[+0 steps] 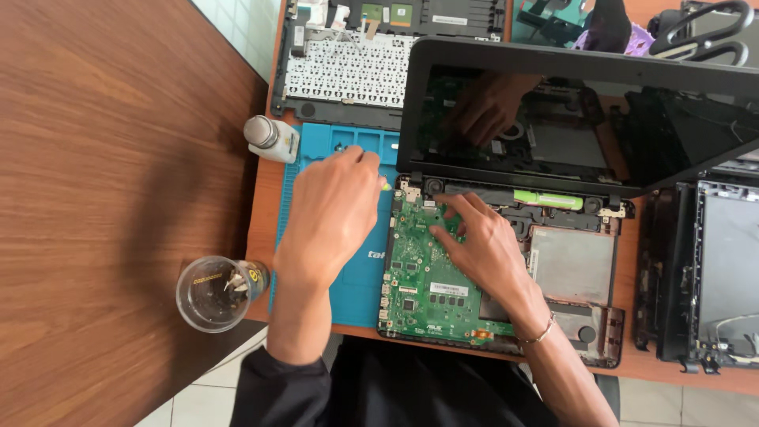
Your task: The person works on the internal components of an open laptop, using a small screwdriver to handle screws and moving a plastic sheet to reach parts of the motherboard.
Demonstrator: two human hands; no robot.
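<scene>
Seen from above, a person works on an opened laptop (506, 261) with its keyboard cover removed. The right hand (482, 245) lies on the green motherboard (427, 292), fingers spread and pressing flat, gripping nothing. The left hand (332, 209) rests on a blue mat (360, 285) just left of the board, fingers curled down at the mat's small trays; whether it pinches anything, I cannot tell. Above the right hand stands the dark screen (585, 119); a green battery cell (548, 199) lies just past its fingertips. Beyond the left hand sit a white bottle (271, 138) and the detached keyboard (348, 67); near its wrist, a clear cup (212, 294). This looks like the board-freeing step: the next move likely calls for a small screw or tool from the trays, with the board kept steady.
</scene>
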